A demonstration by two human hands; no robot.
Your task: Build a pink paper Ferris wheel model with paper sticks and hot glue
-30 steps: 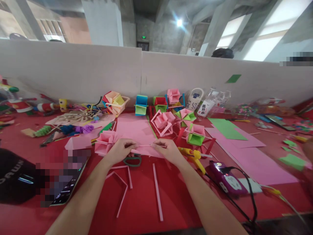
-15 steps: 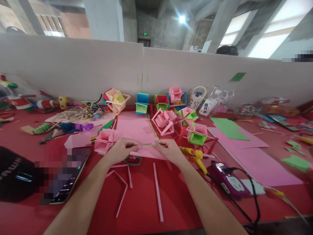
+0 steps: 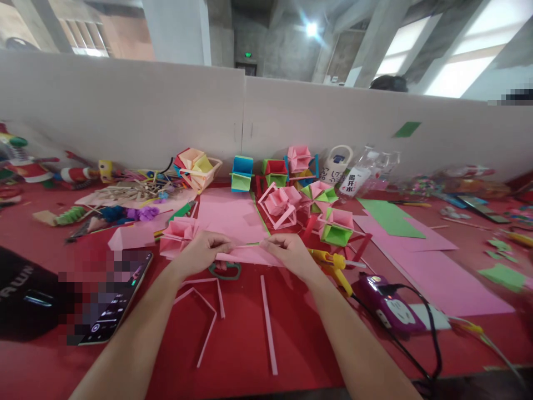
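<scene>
My left hand [image 3: 204, 253] and my right hand [image 3: 287, 253] pinch a narrow piece of pink paper [image 3: 250, 255] between them, one at each end. Its lower edge stands out toward me over the red tabletop. Behind it lies a larger pink sheet [image 3: 227, 214]. A pink folded-paper wheel [image 3: 179, 236] sits beside my left hand, partly covered by it. Green-handled scissors [image 3: 227, 271] lie just below the paper, their blades hidden. Nearer to me are a straight pink paper strip [image 3: 268, 328] and a bent pink strip [image 3: 208, 308].
A yellow glue gun [image 3: 335, 266] lies right of my right hand, its cord running toward a purple power socket [image 3: 389, 305]. Several folded-paper models [image 3: 278, 205] stand along the white partition [image 3: 166, 111]. A phone [image 3: 119, 300] and a black cylindrical object [image 3: 29, 294] are at left.
The paper between my hands now shows more of its face, as its edge has turned toward me. My hands stay in nearly the same place.
</scene>
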